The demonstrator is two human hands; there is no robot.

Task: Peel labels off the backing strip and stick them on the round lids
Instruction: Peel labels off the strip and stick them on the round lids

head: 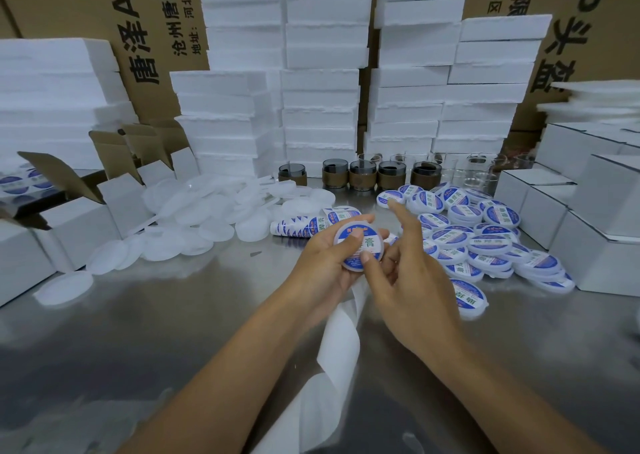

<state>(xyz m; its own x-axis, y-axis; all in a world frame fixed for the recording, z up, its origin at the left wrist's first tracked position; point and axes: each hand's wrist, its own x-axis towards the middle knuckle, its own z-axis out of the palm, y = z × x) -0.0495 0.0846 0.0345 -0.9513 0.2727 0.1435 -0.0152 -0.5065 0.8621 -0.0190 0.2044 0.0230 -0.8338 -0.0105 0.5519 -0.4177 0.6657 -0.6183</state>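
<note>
My left hand (323, 259) grips a round translucent lid (358, 246) with a blue and white label on its top, thumb lying across the label. The label strip (298, 227) runs from that hand out to the left, and its bare white backing (341, 343) hangs down under my hands toward me. My right hand (401, 273) is beside the lid, its thumb pressing the label's lower edge and its index finger pointing up and away. A pile of plain lids (207, 218) lies to the left. A heap of labelled lids (478, 239) lies to the right.
The steel table (173, 332) carries white cartons on the left (79, 225) and right (595, 225). Brown-banded jars (360, 175) and clear glass jars (481, 173) line the back, before stacks of white foam slabs (318, 107) and brown cardboard boxes.
</note>
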